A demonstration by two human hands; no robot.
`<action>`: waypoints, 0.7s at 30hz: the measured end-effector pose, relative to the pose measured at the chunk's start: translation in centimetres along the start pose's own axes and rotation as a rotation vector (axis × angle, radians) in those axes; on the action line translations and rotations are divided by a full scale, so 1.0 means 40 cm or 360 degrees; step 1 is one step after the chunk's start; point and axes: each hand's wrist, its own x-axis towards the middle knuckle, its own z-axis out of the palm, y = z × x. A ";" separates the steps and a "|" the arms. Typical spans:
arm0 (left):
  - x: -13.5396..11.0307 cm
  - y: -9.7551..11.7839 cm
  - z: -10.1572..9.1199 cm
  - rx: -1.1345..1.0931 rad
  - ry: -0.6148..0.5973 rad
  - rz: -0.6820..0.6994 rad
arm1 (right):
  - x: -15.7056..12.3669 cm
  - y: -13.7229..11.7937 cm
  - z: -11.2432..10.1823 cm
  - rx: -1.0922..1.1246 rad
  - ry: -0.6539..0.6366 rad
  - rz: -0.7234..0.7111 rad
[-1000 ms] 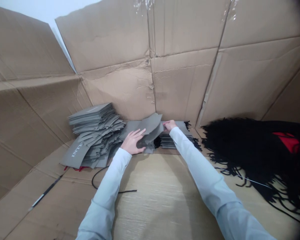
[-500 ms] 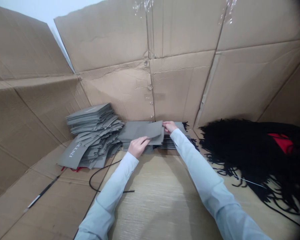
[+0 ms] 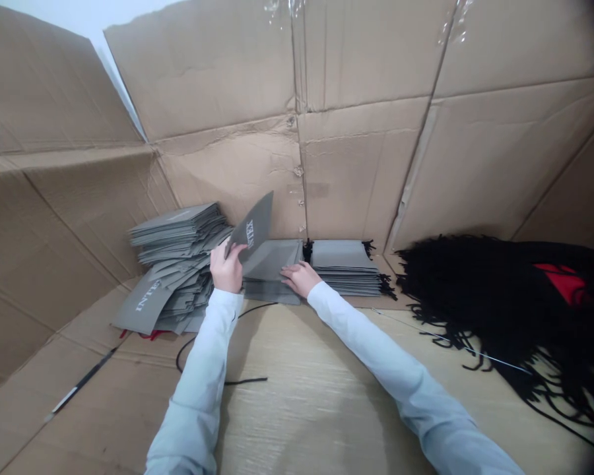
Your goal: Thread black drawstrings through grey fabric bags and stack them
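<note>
My left hand [image 3: 226, 267] is closed on the near edge of a flat grey paper bag [image 3: 256, 224] with white lettering, which it holds tilted up. Beneath that bag lies the middle stack of grey bags [image 3: 271, 254]. On the right part of this stack my right hand [image 3: 301, 277] rests with its fingers stretched out, holding nothing. Just right of it is another neat stack [image 3: 344, 254] whose bags have black cord ends at their sides. A taller, untidy pile of grey bags [image 3: 178, 234] stands at the left, partly behind my left hand.
Cardboard walls [image 3: 356, 158] rise behind and at the left. A large heap of black cords [image 3: 485, 284] with a red piece [image 3: 561, 284] lies at the right. A loose black cord [image 3: 247, 380] and a thin needle-like rod [image 3: 495, 359] lie on the pale tabletop [image 3: 297, 409].
Both hands were at one grey bag over the right stack. Now my left hand has moved left with a tilted, lettered bag, while my right hand has shifted left onto the middle stack.
</note>
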 end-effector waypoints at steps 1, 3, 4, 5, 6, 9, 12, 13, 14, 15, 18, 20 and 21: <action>0.008 0.001 -0.006 0.0004 -0.0030 0.0008 | -0.005 0.004 -0.013 -0.0002 -0.0004 -0.0008; 0.023 0.002 -0.014 -0.0027 -0.0108 -0.0036 | -0.014 0.013 -0.045 0.0045 0.0020 -0.0011; 0.030 0.002 -0.016 -0.0087 -0.0149 -0.0096 | -0.019 0.019 -0.062 0.0088 0.0050 0.0002; 0.034 0.002 -0.017 -0.0171 -0.0199 -0.0173 | -0.023 0.025 -0.078 0.0150 0.0089 0.0034; 0.038 0.001 -0.017 -0.0275 -0.0250 -0.0260 | -0.026 0.032 -0.093 0.0231 0.0139 0.0090; 0.042 0.000 -0.016 -0.0621 -0.0374 -0.0492 | -0.034 0.058 -0.128 0.0530 0.0342 0.0349; 0.044 0.001 -0.017 -0.0855 -0.0387 -0.0579 | -0.041 0.084 -0.152 0.0791 0.0568 0.0520; 0.045 0.002 -0.018 -0.0890 -0.0376 -0.0579 | -0.044 0.091 -0.161 0.0864 0.0620 0.0537; 0.047 0.002 -0.020 -0.0907 -0.0357 -0.0572 | -0.046 0.097 -0.170 0.0935 0.0663 0.0548; 0.048 0.002 -0.022 -0.0918 -0.0332 -0.0564 | -0.048 0.101 -0.179 0.1000 0.0705 0.0563; 0.046 0.000 -0.023 -0.0998 -0.0382 -0.0550 | -0.052 0.107 -0.206 0.1131 0.0858 0.0614; 0.040 0.004 -0.019 -0.1054 -0.0565 -0.0544 | -0.051 0.106 -0.217 0.1149 0.0957 0.0616; 0.036 0.009 -0.016 -0.1061 -0.0664 -0.0540 | -0.050 0.104 -0.221 0.1139 0.1000 0.0615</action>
